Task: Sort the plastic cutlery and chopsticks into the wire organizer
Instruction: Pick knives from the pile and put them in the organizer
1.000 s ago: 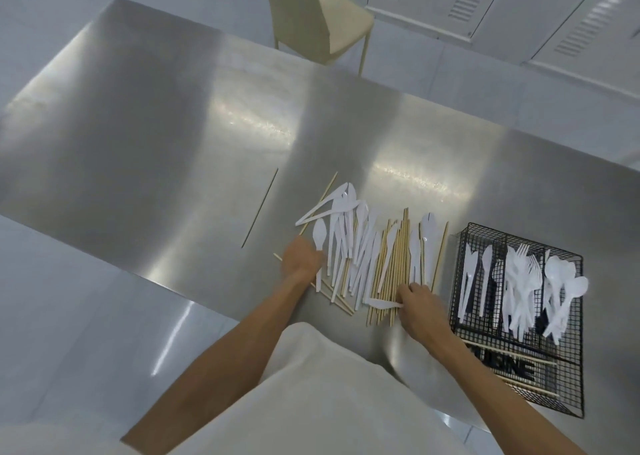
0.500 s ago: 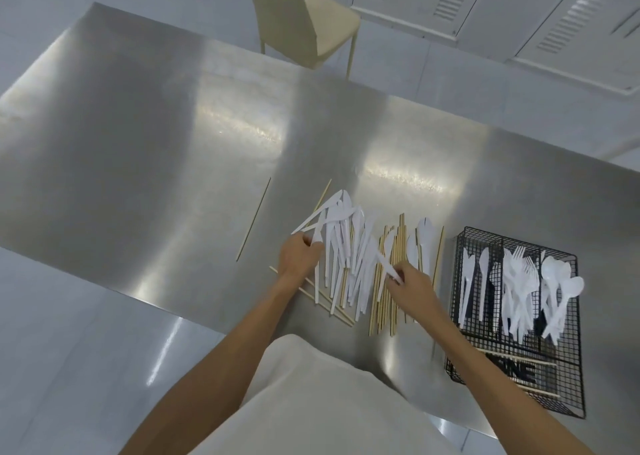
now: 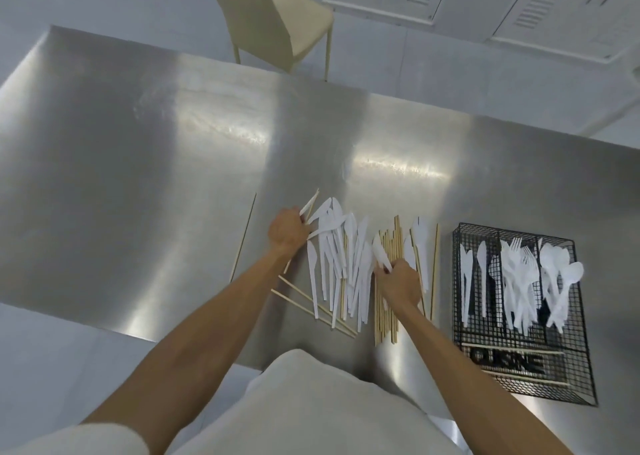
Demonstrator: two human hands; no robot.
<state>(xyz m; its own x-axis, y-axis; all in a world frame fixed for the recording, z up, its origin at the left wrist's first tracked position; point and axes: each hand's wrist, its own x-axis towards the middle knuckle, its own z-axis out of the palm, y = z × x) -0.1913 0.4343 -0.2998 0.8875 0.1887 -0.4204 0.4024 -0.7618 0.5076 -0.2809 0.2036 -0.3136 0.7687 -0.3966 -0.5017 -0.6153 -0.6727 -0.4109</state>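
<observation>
Left hand point(image 3: 287, 231): pinching a white utensil point(image 3: 309, 208) at its fingertips. Right hand point(image 3: 398, 281): pinching a knife point(image 3: 380, 253) over the chopsticks point(image 3: 388, 302) beneath it. Knife long axis running away from body, blade tip pointing far, slightly left. Risk: snagging neighbouring pieces between the hands, scattering them short of the wire organizer point(image 3: 568, 390), right of right hand.

Two hands point(image 3: 287, 231) point(image 3: 398, 285), one wire organizer point(image 3: 575, 394), one chair point(image 3: 277, 21), one table point(image 3: 138, 177)

Brushed glossy steel table point(image 3: 138, 177), white plastic knives point(image 3: 332, 260), wooden chopsticks point(image 3: 391, 302), black wire organizer point(image 3: 457, 281).
</observation>
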